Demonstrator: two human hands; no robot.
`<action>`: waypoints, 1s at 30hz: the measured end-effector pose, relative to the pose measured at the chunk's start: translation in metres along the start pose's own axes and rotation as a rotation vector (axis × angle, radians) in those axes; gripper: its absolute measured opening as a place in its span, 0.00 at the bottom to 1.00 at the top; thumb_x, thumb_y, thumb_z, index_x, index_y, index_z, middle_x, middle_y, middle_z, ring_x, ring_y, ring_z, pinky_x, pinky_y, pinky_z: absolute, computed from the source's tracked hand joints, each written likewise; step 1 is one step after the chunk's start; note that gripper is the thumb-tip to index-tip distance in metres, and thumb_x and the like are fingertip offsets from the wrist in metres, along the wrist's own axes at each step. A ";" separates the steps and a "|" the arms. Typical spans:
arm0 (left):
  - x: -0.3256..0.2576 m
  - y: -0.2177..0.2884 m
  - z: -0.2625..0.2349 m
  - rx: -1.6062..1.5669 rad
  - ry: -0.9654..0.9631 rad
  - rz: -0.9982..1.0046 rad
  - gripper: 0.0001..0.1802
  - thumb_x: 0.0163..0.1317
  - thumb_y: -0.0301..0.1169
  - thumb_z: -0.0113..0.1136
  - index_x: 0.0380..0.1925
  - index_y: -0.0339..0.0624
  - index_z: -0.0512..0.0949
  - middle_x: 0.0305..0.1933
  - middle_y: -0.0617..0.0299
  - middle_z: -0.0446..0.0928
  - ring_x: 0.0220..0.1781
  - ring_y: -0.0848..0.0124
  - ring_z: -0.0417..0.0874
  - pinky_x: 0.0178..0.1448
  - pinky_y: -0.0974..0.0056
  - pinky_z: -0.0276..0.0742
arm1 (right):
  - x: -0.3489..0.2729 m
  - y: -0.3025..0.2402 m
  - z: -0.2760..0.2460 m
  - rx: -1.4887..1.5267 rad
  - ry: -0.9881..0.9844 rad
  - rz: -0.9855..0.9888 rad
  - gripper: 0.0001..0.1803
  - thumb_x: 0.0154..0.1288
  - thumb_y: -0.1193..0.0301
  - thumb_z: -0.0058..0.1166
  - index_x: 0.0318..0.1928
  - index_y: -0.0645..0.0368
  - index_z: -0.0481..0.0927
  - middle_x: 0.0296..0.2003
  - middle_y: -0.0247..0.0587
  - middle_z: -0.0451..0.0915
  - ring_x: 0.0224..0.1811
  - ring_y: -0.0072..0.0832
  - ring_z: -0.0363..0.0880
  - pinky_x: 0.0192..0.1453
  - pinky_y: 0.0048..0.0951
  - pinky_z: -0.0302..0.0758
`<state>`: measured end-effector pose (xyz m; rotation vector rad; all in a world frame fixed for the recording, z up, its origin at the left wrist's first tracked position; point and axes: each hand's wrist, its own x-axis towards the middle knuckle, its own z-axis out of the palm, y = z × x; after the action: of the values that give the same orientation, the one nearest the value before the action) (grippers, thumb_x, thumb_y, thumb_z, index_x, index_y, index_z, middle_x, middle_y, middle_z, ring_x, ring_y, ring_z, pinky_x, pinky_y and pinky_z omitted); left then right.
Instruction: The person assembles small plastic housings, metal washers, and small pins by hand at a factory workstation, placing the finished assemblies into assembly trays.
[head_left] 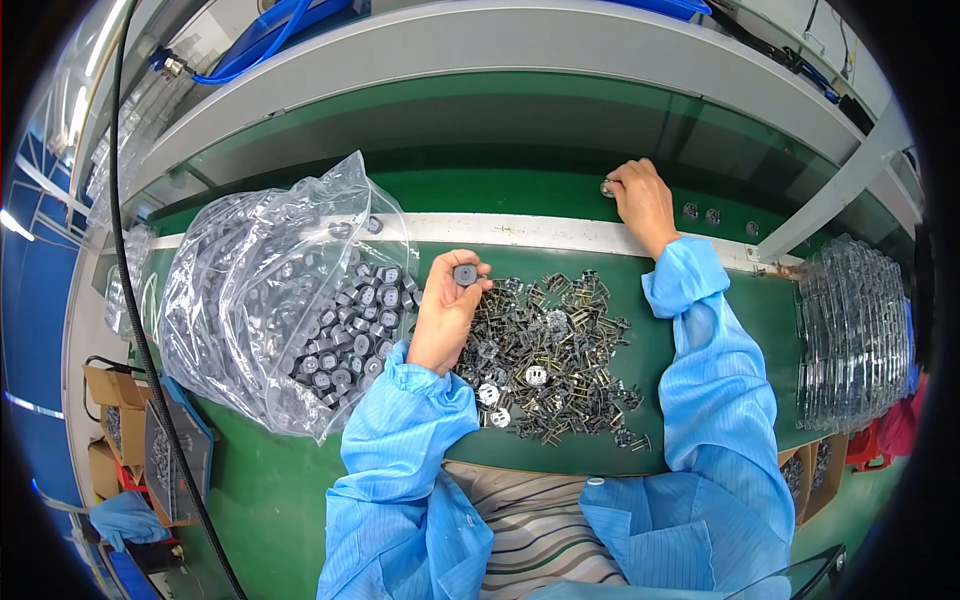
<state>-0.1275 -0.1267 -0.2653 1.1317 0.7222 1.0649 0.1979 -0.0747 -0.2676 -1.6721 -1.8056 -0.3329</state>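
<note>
Between the fingertips of my left hand [445,308] is a small dark grey round cap [465,274], its flat face turned up. The hand hovers over the left edge of a heap of small metal-pinned parts [560,370]. Reaching past the white rail [500,229], my right hand [643,203] pinches a small silvery part [607,188] above the green strip behind it; the fingers partly cover that part. To the left of my left hand, similar grey caps [360,335] spill from a clear plastic bag [235,300].
Several small clear-and-metal pieces [713,215] lie in a row on the far green strip [480,190]. Stacked clear plastic trays [852,340] stand at the right end. A black cable [135,290] hangs down on the left, near cardboard boxes [118,420].
</note>
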 end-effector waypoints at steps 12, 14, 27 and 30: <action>-0.002 0.016 0.007 -0.136 -0.033 -0.118 0.20 0.79 0.38 0.49 0.58 0.32 0.75 0.50 0.55 0.81 0.39 0.76 0.78 0.40 0.73 0.74 | -0.022 -0.086 -0.015 0.543 -0.588 -0.407 0.09 0.56 0.71 0.65 0.37 0.59 0.86 0.33 0.43 0.84 0.40 0.41 0.84 0.48 0.40 0.79; -0.002 0.015 0.007 -0.197 -0.053 -0.112 0.20 0.79 0.38 0.49 0.58 0.32 0.74 0.50 0.55 0.81 0.38 0.77 0.76 0.39 0.73 0.73 | -0.024 -0.090 -0.015 0.672 -0.630 -0.228 0.08 0.57 0.71 0.65 0.36 0.60 0.87 0.31 0.44 0.85 0.36 0.40 0.85 0.45 0.38 0.80; 0.000 0.005 0.015 0.099 -0.019 -0.018 0.22 0.68 0.16 0.55 0.63 0.31 0.70 0.56 0.51 0.80 0.54 0.66 0.85 0.52 0.68 0.81 | -0.010 -0.072 -0.028 0.092 -0.796 0.109 0.15 0.55 0.58 0.69 0.31 0.59 0.87 0.31 0.48 0.87 0.38 0.46 0.86 0.44 0.44 0.80; -0.002 0.005 0.017 0.151 -0.009 -0.016 0.23 0.66 0.14 0.58 0.61 0.31 0.72 0.56 0.50 0.80 0.53 0.66 0.86 0.53 0.68 0.83 | -0.008 -0.064 -0.028 0.233 -0.702 0.032 0.14 0.55 0.62 0.70 0.35 0.59 0.85 0.36 0.46 0.86 0.44 0.44 0.85 0.48 0.43 0.79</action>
<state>-0.1145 -0.1348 -0.2550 1.2565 0.8138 1.0046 0.1442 -0.1072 -0.2364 -1.7662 -2.1870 0.5305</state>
